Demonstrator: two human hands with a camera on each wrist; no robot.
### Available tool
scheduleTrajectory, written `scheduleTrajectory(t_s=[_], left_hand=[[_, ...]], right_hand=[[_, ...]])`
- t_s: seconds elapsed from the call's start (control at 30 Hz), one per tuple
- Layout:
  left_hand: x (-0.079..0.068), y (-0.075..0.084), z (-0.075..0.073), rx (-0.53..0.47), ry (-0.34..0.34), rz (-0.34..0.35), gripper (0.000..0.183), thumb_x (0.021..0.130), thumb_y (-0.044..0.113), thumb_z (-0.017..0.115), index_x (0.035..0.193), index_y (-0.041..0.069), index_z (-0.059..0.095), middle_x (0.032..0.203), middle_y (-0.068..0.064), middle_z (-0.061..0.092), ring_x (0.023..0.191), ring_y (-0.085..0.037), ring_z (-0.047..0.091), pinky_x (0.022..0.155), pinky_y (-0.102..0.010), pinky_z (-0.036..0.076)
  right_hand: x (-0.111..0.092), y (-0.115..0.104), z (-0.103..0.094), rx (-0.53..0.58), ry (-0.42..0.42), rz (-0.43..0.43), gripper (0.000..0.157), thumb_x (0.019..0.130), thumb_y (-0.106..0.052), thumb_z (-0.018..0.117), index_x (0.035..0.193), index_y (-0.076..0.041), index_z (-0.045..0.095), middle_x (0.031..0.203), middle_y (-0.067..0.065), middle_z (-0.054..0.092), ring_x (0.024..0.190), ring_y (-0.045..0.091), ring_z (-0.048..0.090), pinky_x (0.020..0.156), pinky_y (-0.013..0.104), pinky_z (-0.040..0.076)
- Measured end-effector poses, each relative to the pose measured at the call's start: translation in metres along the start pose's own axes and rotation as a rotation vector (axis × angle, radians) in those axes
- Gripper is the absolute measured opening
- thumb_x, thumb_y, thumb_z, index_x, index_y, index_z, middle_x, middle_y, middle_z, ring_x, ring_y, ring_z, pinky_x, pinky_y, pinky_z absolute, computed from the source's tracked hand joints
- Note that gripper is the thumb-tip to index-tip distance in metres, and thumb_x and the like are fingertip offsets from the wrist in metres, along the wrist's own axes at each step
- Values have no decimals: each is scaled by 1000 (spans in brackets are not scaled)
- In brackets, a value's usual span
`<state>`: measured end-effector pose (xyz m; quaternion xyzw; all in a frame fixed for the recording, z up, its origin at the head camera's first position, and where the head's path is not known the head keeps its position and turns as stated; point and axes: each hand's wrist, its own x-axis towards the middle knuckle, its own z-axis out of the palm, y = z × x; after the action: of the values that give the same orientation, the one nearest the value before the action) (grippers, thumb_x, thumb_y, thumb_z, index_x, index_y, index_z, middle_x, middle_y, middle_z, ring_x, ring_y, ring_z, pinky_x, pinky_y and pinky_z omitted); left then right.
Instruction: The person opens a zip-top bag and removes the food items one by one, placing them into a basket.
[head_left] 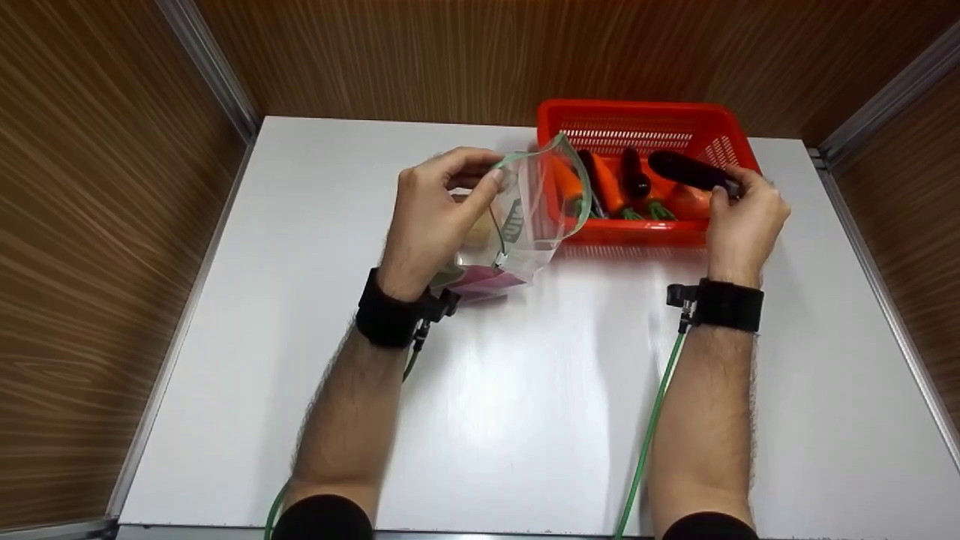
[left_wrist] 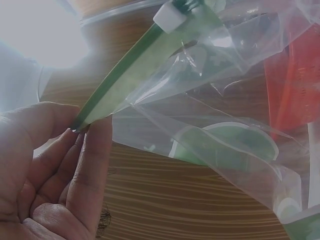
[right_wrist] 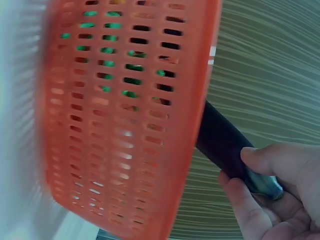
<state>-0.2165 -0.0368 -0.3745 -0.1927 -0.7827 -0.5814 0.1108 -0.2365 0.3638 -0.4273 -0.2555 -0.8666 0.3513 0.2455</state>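
My left hand [head_left: 439, 206] pinches the green-edged rim of a clear zip bag [head_left: 536, 202] between thumb and fingers. The bag's mouth gapes toward the basket, and a white slider [left_wrist: 170, 17] sits on its zip strip in the left wrist view. Pink and pale areas show at the bag's lower part; whether they are print or contents I cannot tell. My right hand [head_left: 746, 217] grips a dark eggplant [head_left: 690, 169] by its stem end, over the right side of a red plastic basket [head_left: 637, 236]. In the right wrist view the basket wall hides the eggplant's far end.
Inside the basket lie carrots [head_left: 609, 184], more dark eggplants [head_left: 634, 172] and a round reddish vegetable [head_left: 686, 201]. The white table [head_left: 510, 420] meets wood-grain panels [head_left: 397, 60] at the back and sides. A green cable [head_left: 651, 427] runs along each forearm.
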Motion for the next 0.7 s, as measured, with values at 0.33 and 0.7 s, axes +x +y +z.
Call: scheduleTrajectory(t_s=[0.33, 0.7], left_hand=[[0, 0, 0, -10, -3, 4, 23, 113, 19, 82, 133, 8, 87, 120, -4, 89, 103, -11, 82, 91, -26, 71], [1, 0, 0, 4, -6, 12, 23, 113, 18, 81, 132, 7, 87, 119, -5, 89, 102, -11, 84, 89, -26, 71]], right_hand=[[4, 7, 9, -79, -126, 26, 39, 116, -6, 67, 154, -5, 77, 155, 22, 77, 151, 34, 71, 131, 46, 56], [2, 9, 13, -100, -208, 22, 37, 117, -10, 70, 153, -9, 78, 157, 18, 76, 154, 31, 69, 132, 48, 55]])
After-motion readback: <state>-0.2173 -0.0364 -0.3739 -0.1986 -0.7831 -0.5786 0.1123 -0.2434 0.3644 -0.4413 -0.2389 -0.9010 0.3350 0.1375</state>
